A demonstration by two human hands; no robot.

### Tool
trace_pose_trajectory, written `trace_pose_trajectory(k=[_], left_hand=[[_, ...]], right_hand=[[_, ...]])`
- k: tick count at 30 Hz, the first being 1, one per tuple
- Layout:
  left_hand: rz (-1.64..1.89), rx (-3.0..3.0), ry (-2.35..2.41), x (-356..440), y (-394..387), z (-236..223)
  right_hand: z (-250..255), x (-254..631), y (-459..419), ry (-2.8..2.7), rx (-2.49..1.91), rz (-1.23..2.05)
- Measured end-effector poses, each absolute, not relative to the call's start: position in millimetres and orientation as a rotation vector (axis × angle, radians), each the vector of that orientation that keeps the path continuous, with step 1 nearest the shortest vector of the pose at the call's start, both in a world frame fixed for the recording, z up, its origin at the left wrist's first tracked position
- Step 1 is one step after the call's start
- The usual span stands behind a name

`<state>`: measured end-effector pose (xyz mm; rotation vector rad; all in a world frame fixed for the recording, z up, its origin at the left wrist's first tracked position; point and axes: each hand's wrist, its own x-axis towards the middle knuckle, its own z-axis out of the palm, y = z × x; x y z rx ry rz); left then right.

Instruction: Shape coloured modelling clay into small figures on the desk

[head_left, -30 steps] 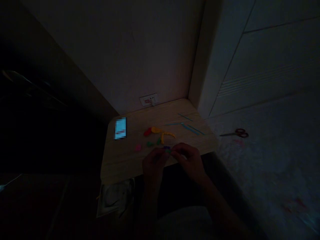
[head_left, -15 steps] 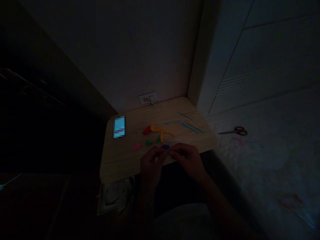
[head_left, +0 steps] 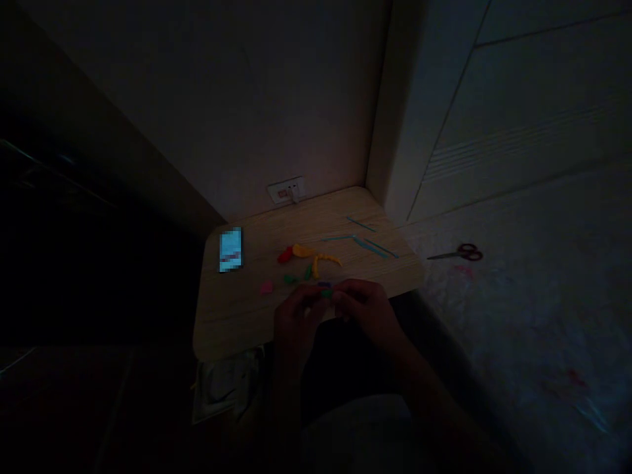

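Observation:
In dim light my left hand and my right hand meet at the front edge of a small wooden table. Between their fingertips they pinch a small piece of green modelling clay. Just behind it a purple lump shows, partly hidden by my fingers. Farther back lie a red piece, an orange-yellow piece and a bumpy yellow strand. Green bits and a pink square piece rest left of my hands.
A lit phone lies at the table's left. Thin blue-green modelling tools are at the right. Red-handled scissors rest on a pale crinkled surface to the right. A wall socket holds a plug behind the table.
My fingers have shifted slightly around the green clay, and more of it shows now. The whole view has drifted a little; the things on the table stay in place.

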<state>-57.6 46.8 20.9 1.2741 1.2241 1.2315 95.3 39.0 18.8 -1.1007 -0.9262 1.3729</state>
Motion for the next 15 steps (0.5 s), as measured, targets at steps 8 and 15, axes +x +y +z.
trace_pose_trajectory(k=[8,15], left_hand=[[1.303,1.178,1.248,-57.1,49.4,14.4],[1.289,1.068,1.129,-52.7,48.1,16.8]], right_hand=[[16.5,95.0,39.0,-0.964,-1.064,1.381],[20.6,103.1,39.7,-0.976,-1.022,1.431]])
